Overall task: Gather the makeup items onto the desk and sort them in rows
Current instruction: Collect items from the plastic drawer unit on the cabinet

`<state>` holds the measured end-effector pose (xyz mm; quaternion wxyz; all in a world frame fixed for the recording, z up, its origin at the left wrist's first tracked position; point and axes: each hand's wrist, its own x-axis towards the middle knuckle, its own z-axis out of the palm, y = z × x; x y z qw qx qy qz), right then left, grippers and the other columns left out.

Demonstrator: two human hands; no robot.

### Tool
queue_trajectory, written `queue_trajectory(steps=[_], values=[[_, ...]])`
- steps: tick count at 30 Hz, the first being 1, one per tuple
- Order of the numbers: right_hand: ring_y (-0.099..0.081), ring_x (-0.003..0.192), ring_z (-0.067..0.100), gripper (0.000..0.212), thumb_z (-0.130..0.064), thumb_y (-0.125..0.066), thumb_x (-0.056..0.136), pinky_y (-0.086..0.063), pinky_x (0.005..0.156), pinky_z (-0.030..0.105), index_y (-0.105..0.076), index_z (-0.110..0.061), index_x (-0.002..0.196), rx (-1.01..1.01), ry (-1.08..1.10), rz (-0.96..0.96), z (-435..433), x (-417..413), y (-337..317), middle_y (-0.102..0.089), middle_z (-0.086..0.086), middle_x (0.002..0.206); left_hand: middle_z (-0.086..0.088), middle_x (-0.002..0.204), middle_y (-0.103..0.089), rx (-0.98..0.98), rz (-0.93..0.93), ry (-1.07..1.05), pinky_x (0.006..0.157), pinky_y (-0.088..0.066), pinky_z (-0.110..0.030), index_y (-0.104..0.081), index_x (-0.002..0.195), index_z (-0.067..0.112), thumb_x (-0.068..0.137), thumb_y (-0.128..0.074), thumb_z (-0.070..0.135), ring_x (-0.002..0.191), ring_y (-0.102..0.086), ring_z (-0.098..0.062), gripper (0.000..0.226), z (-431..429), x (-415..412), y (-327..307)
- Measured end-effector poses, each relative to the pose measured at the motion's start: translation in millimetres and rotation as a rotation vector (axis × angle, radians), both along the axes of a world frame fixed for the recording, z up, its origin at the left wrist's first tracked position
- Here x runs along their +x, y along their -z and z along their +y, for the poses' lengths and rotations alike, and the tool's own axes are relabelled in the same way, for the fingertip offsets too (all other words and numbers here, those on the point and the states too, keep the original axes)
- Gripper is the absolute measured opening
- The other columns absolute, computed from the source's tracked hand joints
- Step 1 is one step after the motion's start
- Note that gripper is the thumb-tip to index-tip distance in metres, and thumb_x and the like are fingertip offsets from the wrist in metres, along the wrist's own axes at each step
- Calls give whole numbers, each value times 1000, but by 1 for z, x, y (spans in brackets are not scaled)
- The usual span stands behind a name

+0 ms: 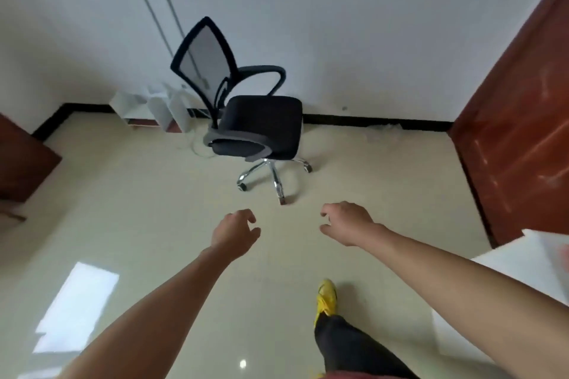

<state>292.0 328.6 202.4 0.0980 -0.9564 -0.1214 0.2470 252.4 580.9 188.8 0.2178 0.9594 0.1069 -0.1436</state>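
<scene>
Looks onto a glossy beige floor (154,209) and a pale grey wall (369,24) edged with black skirting (385,122). Beyond the left hand (235,232) and right hand (346,223), a black mesh office chair (261,120) on a chrome wheeled base. Far right of the right hand, a red-brown wooden panel (523,117); far left of the left hand, dark brown furniture (21,160). Nearer than the left hand, a bright patch of light (80,301).

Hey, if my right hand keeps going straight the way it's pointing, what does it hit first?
Probably the black office chair: the right hand, holding nothing, points toward its chrome base, and nothing shows between them. Depth is unclear from this one view.
</scene>
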Motion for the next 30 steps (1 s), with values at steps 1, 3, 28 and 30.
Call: queue_trajectory(steps=[1, 3, 28, 30], values=[[-56, 117, 27, 45, -39, -54, 94, -44, 90, 32, -51, -22, 135, -8, -57, 10, 24, 16, 1, -59, 4, 131, -2, 96, -69, 5, 4, -44, 79, -52, -34, -63, 109, 21, 85, -65, 32, 101, -61, -23, 27, 21, 2, 3], [-57, 116, 26, 45, -38, -54, 93, -45, 89, 32, -51, -22, 135, -27, -175, 14, 79, 54, 11, -59, 3, 131, -2, 95, -70, 4, 20, -152, 80, -52, -35, -63, 109, 21, 85, -64, 32, 100, -61, -23, 27, 68, 14, 9], [-55, 120, 25, 46, -36, -50, 93, -44, 92, 34, -49, -25, 137, -141, -1088, 3, 746, 246, 44, -58, 3, 133, -5, 97, -67, -137, 142, -1073, 77, -54, -34, -61, 113, 17, 87, -63, 35, 87, -63, -23, 32, 575, 29, 45], [-55, 120, 25, 46, -36, -51, 92, -44, 90, 33, -50, -25, 137, -97, -1053, -6, 800, 253, 37, -60, 3, 132, -5, 98, -67, -112, 132, -1081, 78, -53, -34, -60, 115, 17, 88, -62, 35, 90, -63, -23, 32, 633, 36, 33]])
